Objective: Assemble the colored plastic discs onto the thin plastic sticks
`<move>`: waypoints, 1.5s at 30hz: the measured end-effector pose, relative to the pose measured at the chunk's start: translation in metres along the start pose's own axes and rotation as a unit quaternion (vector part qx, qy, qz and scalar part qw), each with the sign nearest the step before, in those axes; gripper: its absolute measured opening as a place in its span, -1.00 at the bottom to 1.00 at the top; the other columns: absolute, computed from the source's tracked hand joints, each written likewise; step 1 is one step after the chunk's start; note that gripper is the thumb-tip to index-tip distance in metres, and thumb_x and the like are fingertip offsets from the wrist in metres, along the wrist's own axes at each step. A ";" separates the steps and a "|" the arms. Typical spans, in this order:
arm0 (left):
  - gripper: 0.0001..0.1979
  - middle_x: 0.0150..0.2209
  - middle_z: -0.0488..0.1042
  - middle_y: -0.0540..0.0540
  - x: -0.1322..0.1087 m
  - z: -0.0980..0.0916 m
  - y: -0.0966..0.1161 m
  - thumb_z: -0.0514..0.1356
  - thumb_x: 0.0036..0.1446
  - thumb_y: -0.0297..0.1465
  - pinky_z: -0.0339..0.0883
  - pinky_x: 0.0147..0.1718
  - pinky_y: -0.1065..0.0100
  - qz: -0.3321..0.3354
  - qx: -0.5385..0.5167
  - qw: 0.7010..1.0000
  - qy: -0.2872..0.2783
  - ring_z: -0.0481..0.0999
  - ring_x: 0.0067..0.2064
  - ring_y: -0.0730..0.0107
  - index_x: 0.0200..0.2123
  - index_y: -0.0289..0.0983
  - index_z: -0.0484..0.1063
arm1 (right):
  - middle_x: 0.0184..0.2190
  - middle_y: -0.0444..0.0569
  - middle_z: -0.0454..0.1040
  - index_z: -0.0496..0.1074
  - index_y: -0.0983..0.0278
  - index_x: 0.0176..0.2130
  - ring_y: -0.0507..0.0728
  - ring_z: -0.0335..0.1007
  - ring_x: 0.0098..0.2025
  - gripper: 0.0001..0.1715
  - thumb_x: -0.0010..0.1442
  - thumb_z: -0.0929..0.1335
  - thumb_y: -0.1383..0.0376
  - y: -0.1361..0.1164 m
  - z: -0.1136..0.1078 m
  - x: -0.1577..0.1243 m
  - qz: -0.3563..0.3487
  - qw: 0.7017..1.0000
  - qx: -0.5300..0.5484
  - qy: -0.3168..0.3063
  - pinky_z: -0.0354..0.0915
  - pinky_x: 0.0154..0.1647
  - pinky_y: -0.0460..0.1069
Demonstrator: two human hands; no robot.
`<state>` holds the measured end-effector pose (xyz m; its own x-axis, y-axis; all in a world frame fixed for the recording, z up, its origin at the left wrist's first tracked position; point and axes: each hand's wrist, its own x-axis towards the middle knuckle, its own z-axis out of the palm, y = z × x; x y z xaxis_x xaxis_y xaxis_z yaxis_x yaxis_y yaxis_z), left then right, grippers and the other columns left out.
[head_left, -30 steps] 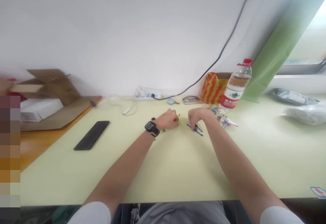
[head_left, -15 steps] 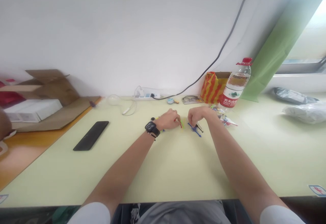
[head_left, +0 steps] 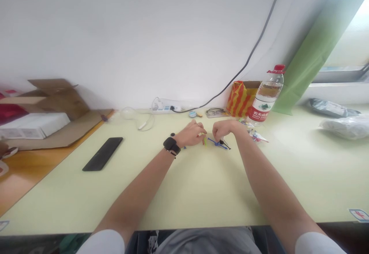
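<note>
My left hand (head_left: 190, 134), wearing a black watch (head_left: 170, 144), is over the tabletop with its fingers bent together. A thin yellow-green and red piece (head_left: 204, 141) pokes out beneath its fingertips. Just to the right, my right hand (head_left: 222, 129) is closed with the fingertips pointing down. At those fingertips is a slim blue plastic piece (head_left: 221, 145) with arrow-like ends, and a small black piece (head_left: 226, 143) lies against it. A bit of blue also shows below my left hand, mostly covered. The exact grip of each hand is hidden by its own fingers.
Behind my right arm stand a water bottle (head_left: 263, 100), a red-and-yellow bag (head_left: 239, 101) and small clear packets (head_left: 258, 135). A power strip (head_left: 164, 107) lies by the wall. A black flat case (head_left: 103, 154) and an open cardboard box (head_left: 62, 102) are on the left.
The blue piece under my right hand has turned and now lies flatter, reaching further left. My left hand's fingers have lifted and loosened slightly over the yellow-green and red piece.
</note>
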<state>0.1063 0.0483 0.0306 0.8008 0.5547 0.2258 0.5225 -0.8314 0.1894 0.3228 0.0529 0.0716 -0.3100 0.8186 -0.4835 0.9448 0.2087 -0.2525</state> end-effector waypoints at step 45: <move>-0.96 -0.37 0.55 -0.01 -0.003 -0.036 -0.009 0.23 0.09 -0.47 0.40 -0.31 0.39 -0.030 -0.237 0.962 0.130 0.53 -0.33 0.39 -0.34 -0.27 0.47 | -0.34 -0.06 0.48 0.38 0.23 -0.13 0.02 0.32 -0.38 -0.79 0.26 0.28 0.20 -0.032 0.008 0.002 -0.102 0.932 0.299 0.175 0.25 -0.37 -0.12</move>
<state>0.0888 0.0550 0.0622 0.6417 0.6415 0.4204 0.3229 -0.7231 0.6106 0.2916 0.0432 0.0721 -0.3249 0.9407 -0.0974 0.6088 0.1292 -0.7827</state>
